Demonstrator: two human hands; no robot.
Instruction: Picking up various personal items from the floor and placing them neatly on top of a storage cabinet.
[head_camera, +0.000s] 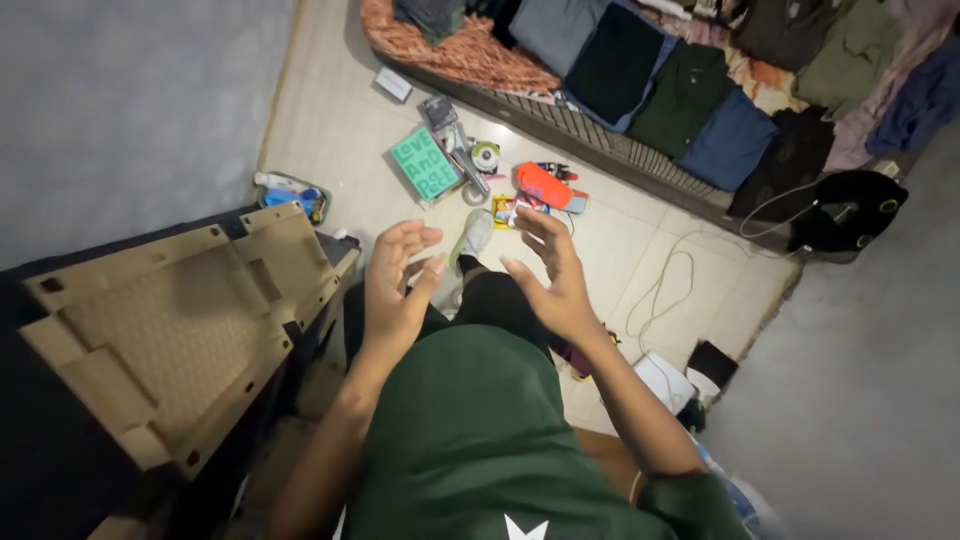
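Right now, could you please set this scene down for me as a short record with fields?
left hand: open, palm inward, holding nothing
right hand: open, fingers spread, holding nothing
nearest piece: tan plastic panel, ribbed underside up, left of the left hand
floor items: green book, tape roll, orange pouch, white cable
bed: folded clothes laid in a row

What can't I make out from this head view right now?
- Floor items beside the green book: too small to identify.
- Foot in the grey shoe: partly hidden by the left hand and the knee.
- Tan plastic panel: its far side faces away.
- Folded clothes on the bed: cut off by the top edge.
- Right hand: empty, slightly blurred.
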